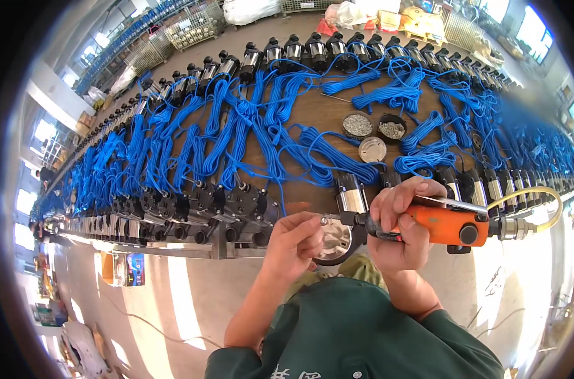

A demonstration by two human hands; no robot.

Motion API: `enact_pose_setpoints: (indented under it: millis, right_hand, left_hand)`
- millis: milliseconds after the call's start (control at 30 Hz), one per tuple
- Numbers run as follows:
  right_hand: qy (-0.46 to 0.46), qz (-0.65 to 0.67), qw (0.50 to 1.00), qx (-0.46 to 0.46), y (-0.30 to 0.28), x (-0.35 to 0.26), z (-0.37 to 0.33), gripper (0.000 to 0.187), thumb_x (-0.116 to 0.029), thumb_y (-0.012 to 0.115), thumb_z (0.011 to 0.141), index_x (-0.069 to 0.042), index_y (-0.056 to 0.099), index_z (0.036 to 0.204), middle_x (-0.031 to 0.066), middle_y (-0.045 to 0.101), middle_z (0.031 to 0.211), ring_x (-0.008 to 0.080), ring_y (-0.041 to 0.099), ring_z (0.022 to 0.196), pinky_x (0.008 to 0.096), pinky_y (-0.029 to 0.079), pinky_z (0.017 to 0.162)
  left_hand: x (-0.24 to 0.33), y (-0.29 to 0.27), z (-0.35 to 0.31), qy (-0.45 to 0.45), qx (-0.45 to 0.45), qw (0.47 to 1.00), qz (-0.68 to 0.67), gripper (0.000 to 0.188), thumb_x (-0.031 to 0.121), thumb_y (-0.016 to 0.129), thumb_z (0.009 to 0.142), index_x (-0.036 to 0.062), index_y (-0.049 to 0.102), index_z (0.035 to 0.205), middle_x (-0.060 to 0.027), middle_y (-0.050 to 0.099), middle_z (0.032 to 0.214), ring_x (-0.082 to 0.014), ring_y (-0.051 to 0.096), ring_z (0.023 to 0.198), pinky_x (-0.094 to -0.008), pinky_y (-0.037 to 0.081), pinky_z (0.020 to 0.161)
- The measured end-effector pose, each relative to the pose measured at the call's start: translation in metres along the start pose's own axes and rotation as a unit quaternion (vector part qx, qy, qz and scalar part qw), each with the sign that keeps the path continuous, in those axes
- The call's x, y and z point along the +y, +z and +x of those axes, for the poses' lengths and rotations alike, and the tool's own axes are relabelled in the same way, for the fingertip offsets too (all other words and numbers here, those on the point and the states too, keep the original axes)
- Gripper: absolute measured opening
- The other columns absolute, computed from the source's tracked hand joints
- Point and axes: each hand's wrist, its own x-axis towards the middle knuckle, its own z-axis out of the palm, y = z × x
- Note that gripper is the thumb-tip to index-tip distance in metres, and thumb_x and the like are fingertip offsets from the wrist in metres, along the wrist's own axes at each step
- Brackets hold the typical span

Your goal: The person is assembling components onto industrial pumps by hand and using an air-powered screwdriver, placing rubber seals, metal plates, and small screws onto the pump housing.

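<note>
My right hand (397,221) is wrapped round an orange air screwdriver (448,225), which lies level with its black nose pointing left. A pale yellow air hose (539,189) loops from the fitting at its rear. My left hand (294,245) pinches a small metal piece, apparently a screw (324,221), by the tip of the driver's bit. Just below and behind the fingertips is the round silver end of a pump (335,242), partly hidden by my hands. A black-and-silver pump (351,194) stands on the table directly beyond the driver's nose.
Rows of black-and-silver pumps (315,52) line the far and near edges of the brown table (318,107). Bundles of blue cable (261,126) cover much of it. Tins of small metal parts (357,124) stand beyond my right hand, beside a round lid (372,150).
</note>
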Motion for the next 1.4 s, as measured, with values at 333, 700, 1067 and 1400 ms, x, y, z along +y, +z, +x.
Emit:
enact_pose_setpoints:
  millis: [333, 700, 1067, 1400]
  right_hand:
    - [-0.011, 0.006, 1.0, -0.016, 0.005, 0.006, -0.012, 0.037, -0.008, 0.059, 0.08, -0.006, 0.043, 0.114, 0.01, 0.052, 0.089, 0.014, 0.049, 0.057, 0.0328, 0.045, 0.058]
    - [0.031, -0.062, 0.995, -0.069, -0.02, 0.03, -0.018, 0.035, -0.004, 0.061, 0.079, -0.004, 0.046, 0.11, 0.0106, 0.051, 0.086, 0.0138, 0.049, 0.057, 0.0308, 0.045, 0.057]
    - [0.16, -0.185, 0.968, -0.059, -0.034, 0.071, -0.028, 0.033, 0.007, 0.046, 0.073, 0.001, 0.046, 0.105, 0.0126, 0.054, 0.082, 0.0152, 0.05, 0.06, 0.0278, 0.046, 0.058]
    - [0.246, -0.255, 0.926, -0.131, -0.02, 0.083, -0.019, 0.028, 0.009, 0.055, 0.071, -0.001, 0.054, 0.098, 0.0052, 0.059, 0.081, 0.0105, 0.057, 0.072, 0.0248, 0.047, 0.064]
  left_hand:
    - [-0.001, -0.015, -0.005, 0.016, 0.007, 1.0, -0.004, 0.009, 0.008, 0.06, 0.091, 0.0016, 0.064, 0.086, 0.0048, 0.036, 0.056, -0.0061, 0.026, 0.049, -0.0231, 0.02, 0.043]
    - [-0.001, -0.043, 0.028, 0.197, -0.037, 0.868, 0.454, 0.015, 0.005, 0.063, 0.083, -0.0048, 0.069, 0.093, -0.0004, 0.051, 0.068, -0.0072, 0.049, 0.058, -0.0251, 0.035, 0.048]
    - [-0.007, -0.075, 0.03, 0.287, -0.014, 0.72, 0.632, 0.033, 0.014, 0.07, 0.074, -0.0009, 0.066, 0.103, -0.0075, 0.048, 0.071, -0.0205, 0.052, 0.061, -0.0324, 0.041, 0.055]
    - [-0.061, -0.092, -0.005, 0.3, 0.095, 0.681, 0.661, 0.114, 0.048, 0.089, 0.046, -0.0041, 0.039, 0.135, -0.0186, 0.045, 0.104, -0.0352, 0.049, 0.093, -0.0417, 0.045, 0.08]
